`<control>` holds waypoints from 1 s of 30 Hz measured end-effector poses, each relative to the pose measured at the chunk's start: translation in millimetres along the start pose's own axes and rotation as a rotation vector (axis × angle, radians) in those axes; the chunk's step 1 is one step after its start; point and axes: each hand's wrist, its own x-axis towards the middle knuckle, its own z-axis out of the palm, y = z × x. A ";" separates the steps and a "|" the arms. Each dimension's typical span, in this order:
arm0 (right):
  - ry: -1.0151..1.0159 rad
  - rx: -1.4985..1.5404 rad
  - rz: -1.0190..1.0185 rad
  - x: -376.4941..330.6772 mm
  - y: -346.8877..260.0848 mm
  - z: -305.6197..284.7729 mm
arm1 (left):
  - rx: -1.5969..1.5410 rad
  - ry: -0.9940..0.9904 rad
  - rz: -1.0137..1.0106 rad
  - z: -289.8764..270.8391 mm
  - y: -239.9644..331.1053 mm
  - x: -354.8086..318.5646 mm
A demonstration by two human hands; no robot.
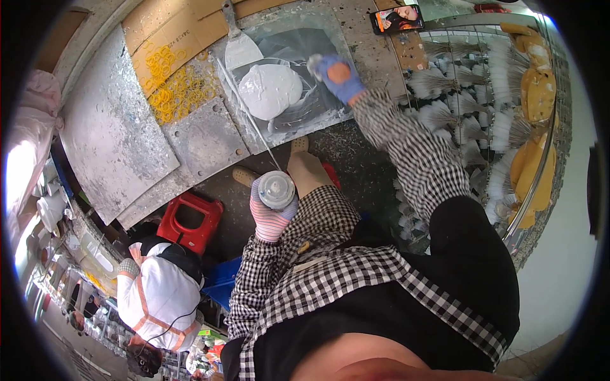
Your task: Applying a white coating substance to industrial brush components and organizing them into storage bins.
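nearest: one left hand (272,219), in a pink-and-white striped glove, fingers wrapped closed around one small round container (276,189) with a pale lid turned toward the camera; its contents cannot be told. forearm in a black-and-white checked sleeve, bent upward from the lower edge. the container sits just above the person's lap, in front of one bare foot in a sandal (307,166).

left of the hand, on the floor: one red plastic stool (190,219). below it, one other person (159,295) in white with orange straps, seen from above.

further: one right hand (337,75), in a blue glove with an orange patch, arm stretched straight out in a checked sleeve, fingers curled down on the right edge of one glass plate (318,44); whether it grips anything cannot be told. on the plate: one mound of white paste (270,90), with one metal scraper (240,47) touching it from above, and one thin rod (251,120) along the plate's left edge.

left of the plate: a heap of yellow rings (175,86) on cardboard, too many to count.

far right: rows of white feather shuttlecocks (457,108) in a rack, uncounted. far top: one phone (397,18).
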 end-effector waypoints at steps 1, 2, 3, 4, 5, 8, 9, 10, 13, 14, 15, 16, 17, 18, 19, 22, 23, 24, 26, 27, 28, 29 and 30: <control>0.005 -0.596 -0.013 -32.8 -22.8 5.7 | -0.030 0.001 -0.045 -3.3 -2.8 -2.2; 0.010 -0.596 -0.090 -65.6 -35.8 2.6 | -0.030 -0.001 -0.041 -4.6 -5.5 -1.6; 0.014 -0.594 -0.171 -88.3 -38.1 -1.5 | 0.004 0.002 0.012 -5.2 -8.7 -1.6; 0.017 -0.596 -0.171 -98.5 -29.1 -7.9 | 0.037 0.001 0.063 -3.5 -8.8 -0.9; -0.054 -0.560 -0.185 -110.2 -16.8 -10.0 | 0.042 0.004 0.090 -0.4 -5.1 0.6; -0.174 -0.503 -0.089 -94.8 -41.8 -30.4 | -0.064 0.023 0.037 -2.6 2.3 -3.4; -0.212 -0.500 0.035 -87.3 -53.0 -40.5 | -0.059 0.025 0.035 -2.1 6.7 -4.6; -0.211 -0.498 0.040 -90.2 -41.1 -30.2 | 0.005 0.018 0.066 0.4 10.0 -4.1; -0.118 -0.651 -0.200 -99.9 -48.5 9.2 | 0.088 0.028 0.108 -5.6 1.7 -8.2; -0.038 -0.487 -0.255 -104.8 -58.5 25.1 | 0.102 0.035 0.122 -10.3 -5.1 -10.6; -0.021 -0.476 -0.228 -107.9 -62.4 33.6 | 0.064 0.031 0.088 -9.8 -6.3 -10.1; -0.004 -0.466 -0.200 -109.4 -64.6 40.0 | 0.066 0.027 0.088 -9.1 -7.6 -10.1; -0.002 -0.467 -0.196 -109.0 -65.6 45.3 | 0.033 0.030 0.068 -7.6 -9.3 -10.1; 0.004 -0.448 -0.278 -107.6 -69.0 48.7 | 0.000 0.033 0.048 -5.1 -9.1 -8.9; 0.010 -0.429 -0.359 -107.2 -70.8 49.1 | 0.000 0.028 0.047 -3.7 -8.4 -7.9; -0.222 -0.689 -0.239 -93.5 -79.6 15.0 | 0.046 -0.008 0.091 -2.9 -8.5 -5.5; -0.091 -0.634 -0.194 -90.9 -57.7 4.8 | -0.405 0.003 -0.116 -6.2 -11.6 -4.4; -0.121 -0.645 -0.028 -86.4 -49.6 -15.5 | -0.853 0.016 -0.326 -10.6 -15.9 -4.5; 0.177 -0.531 0.007 -97.5 -0.3 -34.8 | -0.423 -0.081 -0.091 -9.3 -23.7 -6.7; 0.182 -0.533 0.006 -100.2 4.7 -23.9 | -0.293 -0.071 -0.037 -6.7 -20.7 -6.3; 0.121 -0.630 -0.027 -106.2 3.3 -13.2 | -0.166 -0.060 0.016 -2.0 -15.8 -5.3; 0.059 -0.726 -0.060 -113.4 1.6 -3.4 | 0.063 -0.022 0.101 2.7 -10.4 -4.5; -0.073 -0.868 -0.088 -116.0 -39.4 4.8 | 0.069 -0.003 0.105 -1.2 -11.8 -7.1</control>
